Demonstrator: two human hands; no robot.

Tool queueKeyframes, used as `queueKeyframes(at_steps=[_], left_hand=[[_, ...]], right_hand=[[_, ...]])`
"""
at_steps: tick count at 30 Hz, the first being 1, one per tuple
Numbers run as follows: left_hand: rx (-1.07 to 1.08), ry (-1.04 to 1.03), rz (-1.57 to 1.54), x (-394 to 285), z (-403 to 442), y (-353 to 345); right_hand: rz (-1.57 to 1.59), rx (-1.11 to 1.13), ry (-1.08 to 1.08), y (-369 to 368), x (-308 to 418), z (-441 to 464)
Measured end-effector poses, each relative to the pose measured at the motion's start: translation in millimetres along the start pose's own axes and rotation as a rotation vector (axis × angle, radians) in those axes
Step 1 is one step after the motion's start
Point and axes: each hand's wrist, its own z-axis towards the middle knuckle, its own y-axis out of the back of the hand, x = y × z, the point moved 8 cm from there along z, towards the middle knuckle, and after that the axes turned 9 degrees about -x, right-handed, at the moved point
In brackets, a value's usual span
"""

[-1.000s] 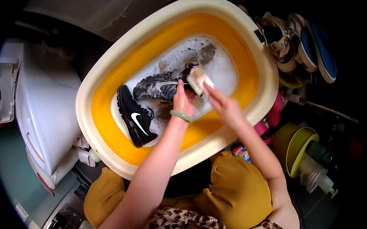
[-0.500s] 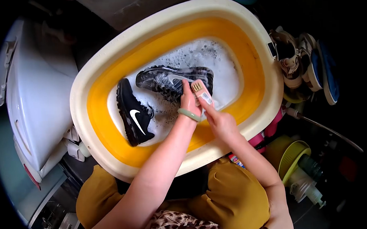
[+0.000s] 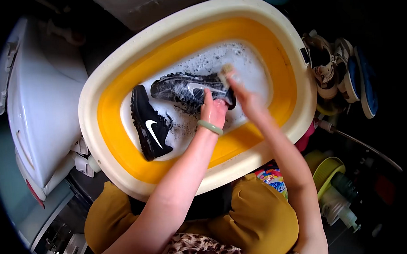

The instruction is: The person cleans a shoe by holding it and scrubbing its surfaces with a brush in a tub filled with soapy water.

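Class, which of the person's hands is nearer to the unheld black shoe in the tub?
Left. The left hand grips the soapy shoe, right of the unheld black shoe in the picture; the right hand, holding the brush, is farther right.

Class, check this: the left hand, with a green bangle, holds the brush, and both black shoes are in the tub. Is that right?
No: in the head view the right hand holds the brush, not the left hand, which does have the green bangle at its wrist. Both black shoes are in the tub.
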Motion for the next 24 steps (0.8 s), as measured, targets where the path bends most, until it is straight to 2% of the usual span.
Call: queueKeyframes(at_steps=[2,3,5,6,9,11,13,15,16,19,21,23,24], left_hand=[[0.067,0.011,-0.083,-7.7,-6.5,-0.2],[0.114,0.018,-0.119,-19.3,-21.2,-10.6],[0.128,-0.011,-0.072,-35.0,-36.9,-17.7],[0.158,0.007,-0.139,-39.1,-36.5,-21.4],[0.251,0.026,-0.229,-48.4,-41.5,-32.3],[0.230,-0.061,-0.143,-53.1,-39.8,-34.9],[0.239,-0.094,-0.145,-52.3,-35.2,-42.2],[0.000,-0.027,-0.101,-46.4,-30.1,-37.2],[-0.049,0.005,-0.107,-46.4,-37.4,-41.1],[0.030,-0.066,-0.143,-44.2,-27.7,-42.5],[0.018,-0.084,-0.126,-41.2,-29.1,-40.1],[0.109,-0.041,-0.166,-44.9,-29.7,-52.8],[0.027,-0.059,-0.073,-47.8,-19.8,-45.0]], right_hand=[[-0.161,0.061,-0.077,-5.7,-50.5,44.6],[-0.207,0.067,-0.202,7.4,-63.7,56.6],[-0.184,0.031,-0.338,21.6,-76.1,56.4],[-0.084,-0.029,-0.273,15.1,-71.5,49.1],[0.544,0.240,-0.571,-8.1,-48.3,5.6],[0.682,0.097,-0.679,30.7,-14.0,-13.0],[0.697,0.027,-0.596,51.7,23.1,-33.5],[0.434,-0.102,-0.073,58.2,69.4,-44.3],[0.301,-0.058,-0.004,52.9,82.7,-49.9],[0.214,-0.080,-0.111,38.1,63.9,-10.1],[0.320,-0.184,-0.134,37.0,45.6,28.4],[0.244,-0.126,-0.059,29.5,52.8,3.7],[0.257,-0.105,-0.013,34.0,71.1,-17.2]])
